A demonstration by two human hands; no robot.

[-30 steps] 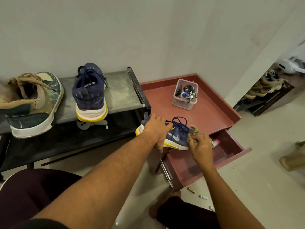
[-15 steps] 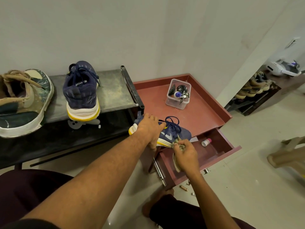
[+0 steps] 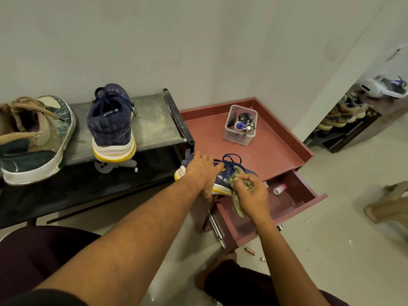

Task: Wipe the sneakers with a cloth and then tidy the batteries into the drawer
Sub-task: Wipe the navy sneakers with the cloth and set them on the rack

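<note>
While the left hand (image 3: 202, 171) grips the blue sneaker (image 3: 222, 178) at the front edge of the red cabinet (image 3: 276, 151), the right hand (image 3: 254, 195) squeezes the cloth (image 3: 239, 207) against its side — batteries (image 3: 250, 251) lie on the floor (image 3: 331, 250).

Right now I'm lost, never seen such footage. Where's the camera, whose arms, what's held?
No robot: one wide camera sits on a person's head, looking down at their arms. The left hand grips a navy sneaker at the front edge of the red cabinet; the right hand holds a cloth against it. Below, the drawer is open, a small bottle inside. A clear tub stands on the cabinet. The matching sneaker and a camouflage shoe sit on the rack. Loose batteries lie on the floor.
</note>
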